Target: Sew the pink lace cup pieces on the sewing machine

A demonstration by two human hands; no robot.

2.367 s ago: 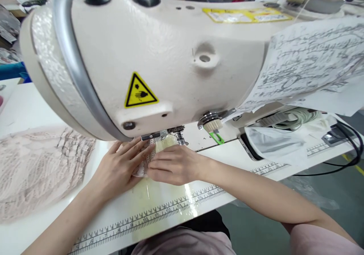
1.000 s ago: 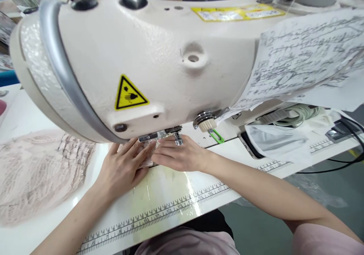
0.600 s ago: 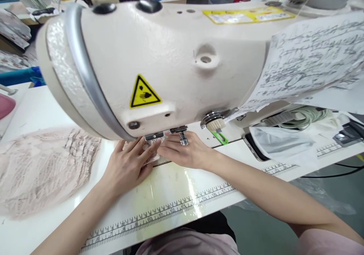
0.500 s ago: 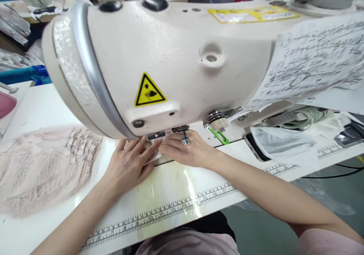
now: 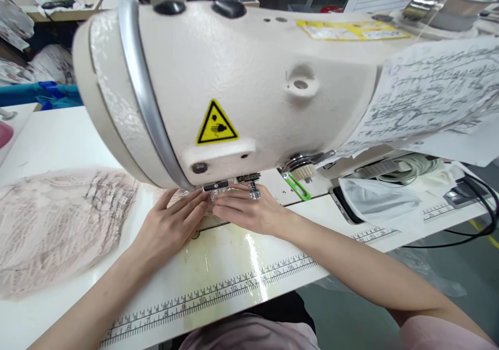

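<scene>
Lace (image 5: pixel 212 197) lies beneath the sewing machine (image 5: pixel 249 90), a small patch showing between the hands; this dotted strip seems to run away from the person, in under the machine, but too much is covered to settle the whole piece's long axis. Two hands are on it. The left hand (image 5: pixel 167 225) lies palm down, fingers straight and slightly spread, pressing the lace without gripping it. The right hand (image 5: pixel 249 208) has its fingers together and bent over the lace; their tips are hidden below the machine's underside, so whether they pinch it cannot be made out. One larger lace spread (image 5: pixel 66 230) lies left of the machine, its dark-lined, gathered side facing it; whether it joins the small patch is hidden. One green tag (image 5: pixel 297 186) sits under the machine's arm. Right of the machine are one phone-like device (image 5: pixel 346 207), one pale grey cloth (image 5: pixel 380 199) and one coil of tubing (image 5: pixel 413 168). One handwritten sheet (image 5: pixel 432 90) covers the machine's right end.
</scene>
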